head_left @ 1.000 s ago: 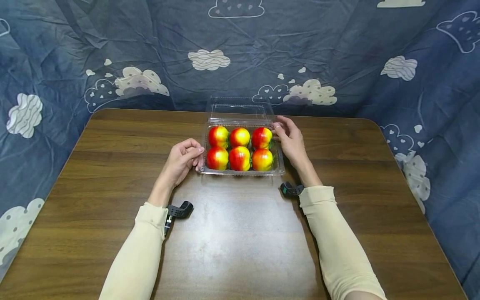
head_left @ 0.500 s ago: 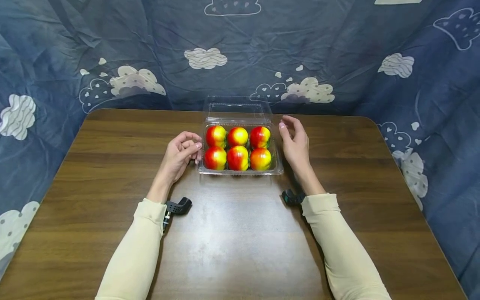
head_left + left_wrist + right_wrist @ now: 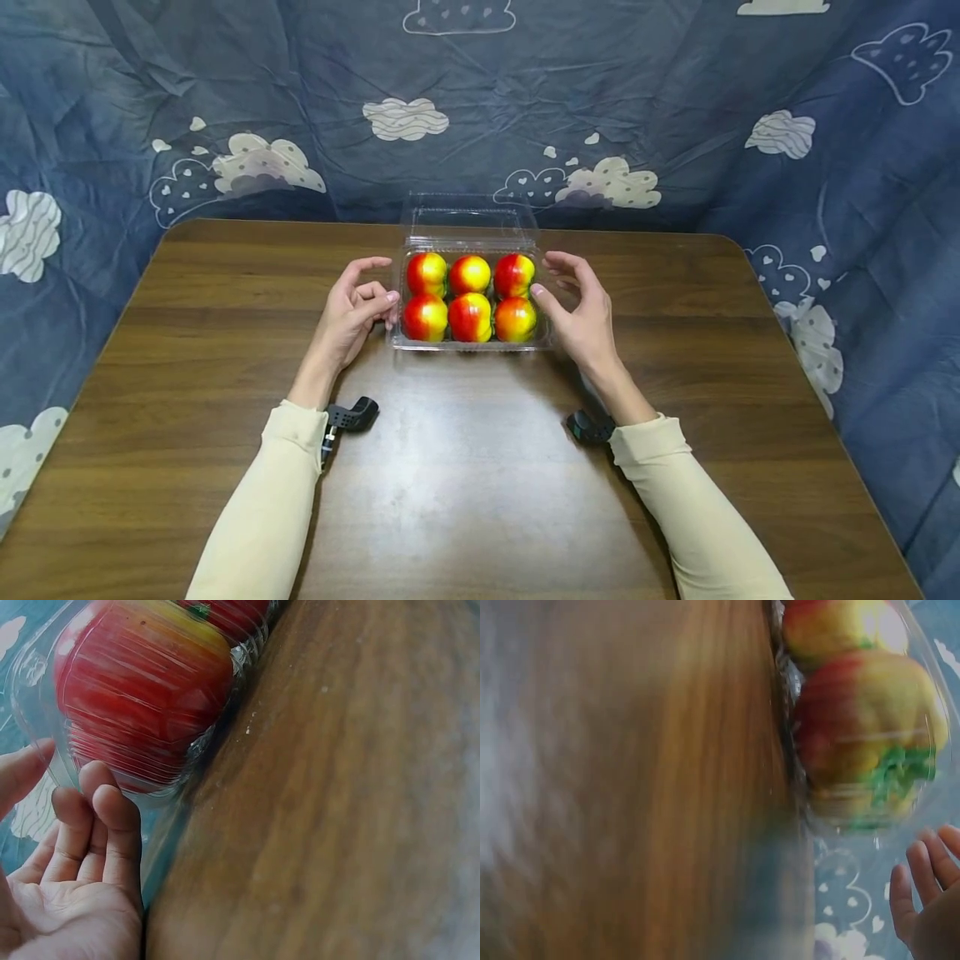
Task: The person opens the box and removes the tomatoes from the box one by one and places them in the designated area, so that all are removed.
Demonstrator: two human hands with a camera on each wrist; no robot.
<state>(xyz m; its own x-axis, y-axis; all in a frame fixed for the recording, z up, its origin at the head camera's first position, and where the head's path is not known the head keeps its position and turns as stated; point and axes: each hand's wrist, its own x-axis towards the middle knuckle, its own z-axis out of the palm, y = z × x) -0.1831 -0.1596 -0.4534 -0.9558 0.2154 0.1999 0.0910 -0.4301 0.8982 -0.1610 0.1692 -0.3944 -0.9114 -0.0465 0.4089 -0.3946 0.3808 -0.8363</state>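
Bare left hand: lying relaxed at the box's left wall, fingertips just touching the clear plastic, gripping nothing.
Bare right hand: hovering loose just beside the right wall, gripping nothing; contact cannot be told.
Clamshell box: sitting mid-bench, lid standing open behind.
Fruit: six red-yellow pieces filling two rows.
Handling, judged: thin plastic is probably flexing and slipping under a squeeze; the load is looking moderate, fruit bruisable.
Hold, judged: both short walls under the rim, or palms beneath the base.
Bench: brown wood grain, carrying the box.
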